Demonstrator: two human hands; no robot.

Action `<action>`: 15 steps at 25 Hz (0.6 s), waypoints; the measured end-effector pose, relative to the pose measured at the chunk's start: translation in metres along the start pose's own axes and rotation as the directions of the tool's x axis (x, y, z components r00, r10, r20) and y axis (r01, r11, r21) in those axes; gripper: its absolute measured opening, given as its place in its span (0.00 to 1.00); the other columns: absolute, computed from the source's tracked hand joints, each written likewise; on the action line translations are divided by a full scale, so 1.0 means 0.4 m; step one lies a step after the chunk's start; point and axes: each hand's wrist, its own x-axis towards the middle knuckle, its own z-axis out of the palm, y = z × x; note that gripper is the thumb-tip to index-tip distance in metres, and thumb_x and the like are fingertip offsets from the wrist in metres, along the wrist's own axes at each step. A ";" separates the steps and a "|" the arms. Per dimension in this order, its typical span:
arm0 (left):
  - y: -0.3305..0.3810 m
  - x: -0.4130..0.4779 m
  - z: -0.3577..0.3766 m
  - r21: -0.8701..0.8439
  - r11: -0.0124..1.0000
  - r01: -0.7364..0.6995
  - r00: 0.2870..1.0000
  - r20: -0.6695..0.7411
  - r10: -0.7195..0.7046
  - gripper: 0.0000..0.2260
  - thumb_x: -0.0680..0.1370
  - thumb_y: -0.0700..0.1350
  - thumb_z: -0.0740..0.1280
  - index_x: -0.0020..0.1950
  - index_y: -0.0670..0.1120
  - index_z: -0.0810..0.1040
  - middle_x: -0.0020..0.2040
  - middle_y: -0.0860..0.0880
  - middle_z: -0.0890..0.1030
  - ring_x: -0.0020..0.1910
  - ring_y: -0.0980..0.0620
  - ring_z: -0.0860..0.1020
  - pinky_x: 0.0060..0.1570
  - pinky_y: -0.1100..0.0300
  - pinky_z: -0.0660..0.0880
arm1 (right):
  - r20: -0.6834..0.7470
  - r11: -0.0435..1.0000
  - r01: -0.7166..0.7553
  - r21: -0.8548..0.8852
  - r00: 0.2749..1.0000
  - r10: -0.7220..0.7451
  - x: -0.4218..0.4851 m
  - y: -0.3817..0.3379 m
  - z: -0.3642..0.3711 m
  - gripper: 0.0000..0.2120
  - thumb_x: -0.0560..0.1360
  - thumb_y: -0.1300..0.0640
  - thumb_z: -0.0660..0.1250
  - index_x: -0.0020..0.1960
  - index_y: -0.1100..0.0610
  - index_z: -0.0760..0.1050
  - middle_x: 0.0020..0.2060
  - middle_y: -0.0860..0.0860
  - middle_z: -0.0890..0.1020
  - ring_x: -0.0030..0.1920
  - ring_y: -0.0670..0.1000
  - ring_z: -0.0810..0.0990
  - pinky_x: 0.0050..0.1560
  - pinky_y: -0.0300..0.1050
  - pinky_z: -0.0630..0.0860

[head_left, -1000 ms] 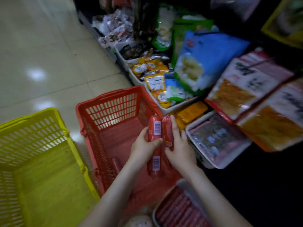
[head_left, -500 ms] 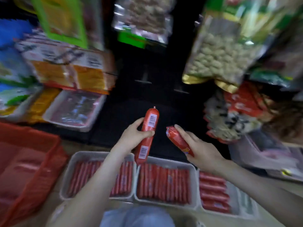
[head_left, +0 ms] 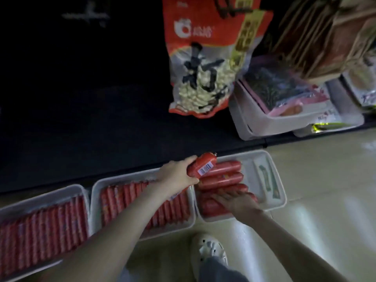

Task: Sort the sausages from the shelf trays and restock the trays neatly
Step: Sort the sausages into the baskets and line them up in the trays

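Note:
Three white trays lie in a row on the floor in front of a dark shelf. The right tray (head_left: 270, 165) holds several thick red sausages (head_left: 223, 177) lying crosswise. My left hand (head_left: 177, 176) grips one thick red sausage with a barcode label (head_left: 200, 166) over that tray's back left corner. My right hand (head_left: 234, 198) lies on the sausages at the tray's front, fingers stretched out to the left; a sausage under it cannot be made out. The middle tray (head_left: 97, 192) and left tray (head_left: 40, 193) are packed with thin red sausages.
A red and white bag of nuts (head_left: 205, 64) leans on the dark shelf (head_left: 81, 98) behind the trays. White trays of packaged goods (head_left: 262, 121) sit on the shelf at right. My white shoe (head_left: 209, 251) stands on the pale tiled floor (head_left: 325, 180).
Both hands have dropped from chest height down to the right tray. The left still holds its sausage; the right one now lies flat on the tray's sausages. The view has swung right and down.

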 end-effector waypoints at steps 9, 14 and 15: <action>0.108 0.160 0.278 0.312 0.933 -0.179 0.984 0.048 0.173 0.29 0.78 0.56 0.63 0.77 0.56 0.56 0.64 0.45 0.77 0.60 0.43 0.77 0.54 0.54 0.73 | -0.367 0.741 0.003 0.672 0.870 0.330 0.006 0.056 0.200 0.16 0.71 0.53 0.60 0.58 0.51 0.73 0.51 0.51 0.80 0.51 0.54 0.79 0.52 0.42 0.73; 0.111 0.187 0.403 0.253 0.927 -0.278 0.959 0.125 0.254 0.27 0.81 0.49 0.60 0.78 0.50 0.54 0.74 0.45 0.65 0.72 0.45 0.64 0.68 0.52 0.62 | -0.303 0.788 -0.181 0.589 0.854 0.423 0.011 0.096 0.231 0.45 0.68 0.45 0.72 0.77 0.53 0.53 0.74 0.53 0.62 0.75 0.54 0.55 0.73 0.56 0.57; 0.100 0.188 0.414 0.239 0.924 -0.298 0.950 0.171 0.262 0.27 0.82 0.49 0.58 0.79 0.48 0.50 0.78 0.46 0.57 0.76 0.47 0.56 0.73 0.54 0.53 | -0.218 0.793 -0.195 0.577 0.899 0.380 0.018 0.089 0.237 0.49 0.67 0.43 0.72 0.78 0.49 0.48 0.76 0.49 0.57 0.77 0.50 0.48 0.75 0.56 0.51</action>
